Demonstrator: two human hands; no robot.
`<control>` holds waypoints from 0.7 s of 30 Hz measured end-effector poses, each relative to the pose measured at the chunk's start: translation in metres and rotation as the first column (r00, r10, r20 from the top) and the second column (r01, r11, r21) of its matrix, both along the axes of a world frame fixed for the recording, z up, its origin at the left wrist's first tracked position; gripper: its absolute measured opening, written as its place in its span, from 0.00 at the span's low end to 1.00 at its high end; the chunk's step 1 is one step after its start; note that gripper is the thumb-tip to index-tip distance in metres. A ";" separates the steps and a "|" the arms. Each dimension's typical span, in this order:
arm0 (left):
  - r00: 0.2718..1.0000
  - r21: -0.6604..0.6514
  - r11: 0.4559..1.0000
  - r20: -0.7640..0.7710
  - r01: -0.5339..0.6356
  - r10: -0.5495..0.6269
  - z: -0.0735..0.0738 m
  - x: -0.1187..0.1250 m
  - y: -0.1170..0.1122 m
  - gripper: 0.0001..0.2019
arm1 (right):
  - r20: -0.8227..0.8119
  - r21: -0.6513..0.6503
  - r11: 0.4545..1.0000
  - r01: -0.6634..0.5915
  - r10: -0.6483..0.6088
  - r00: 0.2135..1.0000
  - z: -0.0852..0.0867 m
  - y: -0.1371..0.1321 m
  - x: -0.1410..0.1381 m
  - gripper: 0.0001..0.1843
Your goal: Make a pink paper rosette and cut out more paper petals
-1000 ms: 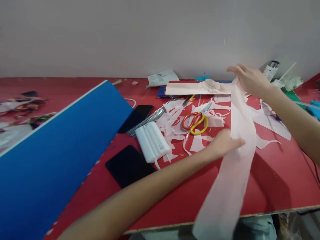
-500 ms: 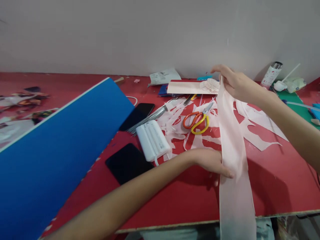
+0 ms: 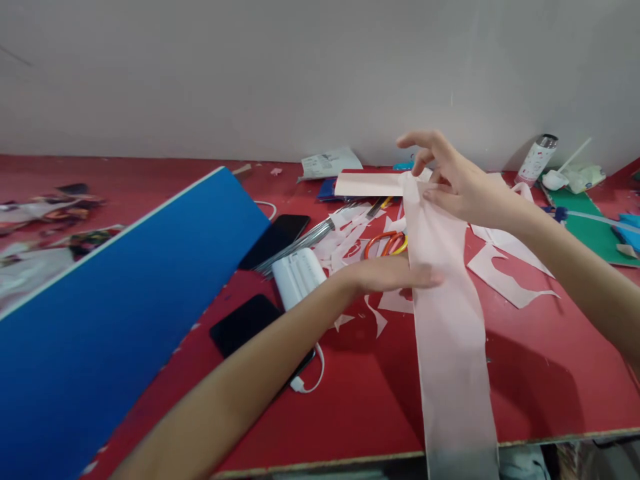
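Note:
A long pale pink fabric strip [image 3: 450,320] hangs upright in front of me, its lower end passing over the table's front edge. My left hand [image 3: 395,272] grips its left edge about a third of the way down, thumb in front and the other fingers hidden behind the cloth. At the top end, my right hand [image 3: 450,177] has its thumb against the strip, while its index finger sticks out to the left. Behind the strip lie scissors [image 3: 385,245] with orange and yellow handles, partly covered, among pink fabric scraps [image 3: 345,243].
A large blue board [image 3: 130,287] slants across the left. Near it lie a black phone [image 3: 280,233], a dark tablet-like slab [image 3: 245,323], a white power bank [image 3: 297,273] and thin metal wires [image 3: 305,241]. A pale card [image 3: 370,184] and a white bottle [image 3: 537,160] stand farther back.
Both hands have moved left with the strip, and the left hand has slid higher up. The strip now covers part of the scissors. The right hand's fingers have spread somewhat.

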State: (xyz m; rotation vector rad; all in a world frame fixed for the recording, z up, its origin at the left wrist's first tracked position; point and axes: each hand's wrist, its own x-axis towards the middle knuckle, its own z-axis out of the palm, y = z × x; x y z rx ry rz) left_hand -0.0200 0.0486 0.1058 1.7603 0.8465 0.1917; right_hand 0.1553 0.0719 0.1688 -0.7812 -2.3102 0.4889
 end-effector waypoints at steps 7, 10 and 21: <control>0.949 -0.056 0.949 0.043 -0.311 0.313 -0.004 0.004 -0.002 0.21 | -0.439 -0.364 0.907 0.213 -0.369 0.819 -0.029 -0.017 0.007 0.26; 0.934 -0.063 0.935 0.057 -0.350 0.353 -0.015 0.007 -0.003 0.20 | -0.531 -0.704 0.693 0.157 -0.660 0.532 -0.067 -0.038 0.012 0.22; 0.953 0.338 0.899 -0.018 -0.279 0.302 -0.034 0.002 0.006 0.16 | -0.367 -0.930 0.282 -0.235 -0.699 0.614 -0.127 -0.066 0.022 0.11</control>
